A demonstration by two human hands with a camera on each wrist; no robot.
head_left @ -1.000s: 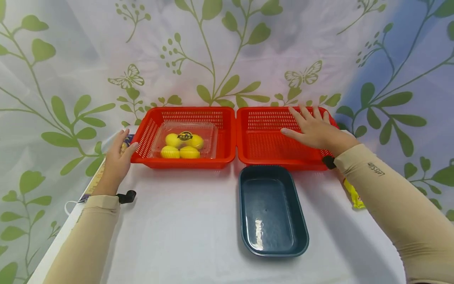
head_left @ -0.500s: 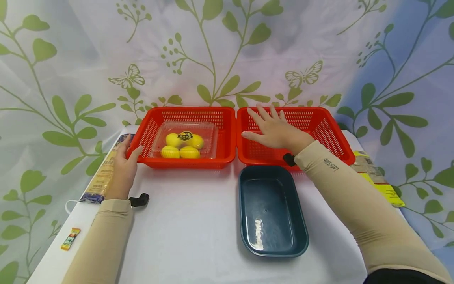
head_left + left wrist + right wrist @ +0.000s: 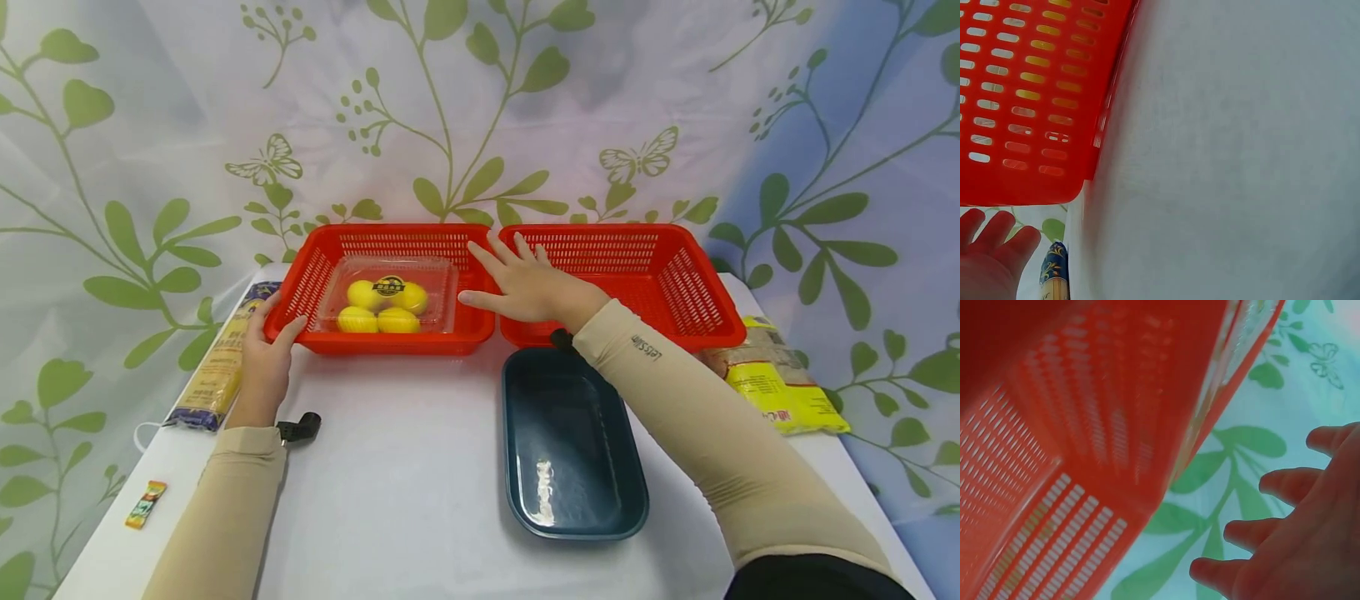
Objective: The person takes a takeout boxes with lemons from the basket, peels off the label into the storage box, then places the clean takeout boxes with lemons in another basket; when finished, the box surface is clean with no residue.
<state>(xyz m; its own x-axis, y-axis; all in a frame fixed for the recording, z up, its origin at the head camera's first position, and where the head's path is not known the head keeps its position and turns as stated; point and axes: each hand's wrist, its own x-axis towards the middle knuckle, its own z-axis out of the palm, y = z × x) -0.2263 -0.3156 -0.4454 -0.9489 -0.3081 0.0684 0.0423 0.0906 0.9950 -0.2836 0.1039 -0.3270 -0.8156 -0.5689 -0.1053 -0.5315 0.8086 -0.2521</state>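
Note:
In the head view, my left hand [image 3: 264,367] is at the left end of the left red basket [image 3: 390,343], its thumb near the front corner. I cannot tell whether it touches the rim. In the left wrist view, its fingers [image 3: 1017,247] extend just beyond the basket's end. My right hand [image 3: 528,287], fingers spread, hovers above the place where the left basket meets the right red basket [image 3: 686,292]. Inside the left basket lies a clear plastic box [image 3: 444,292] with several yellow lemons [image 3: 399,321], bearing a dark label. Neither hand holds anything.
A dark blue tray [image 3: 573,532] stands in front of the right basket. At the left edge lies a tan and blue packet [image 3: 213,367], with a small sachet [image 3: 146,505] nearer me. A yellow bag [image 3: 787,392] lies at the right. A leaf-patterned cloth hangs behind.
My right hand has swept left from above the right basket to the seam between the two baskets. My left hand has shifted slightly right, closer to the left basket's corner.

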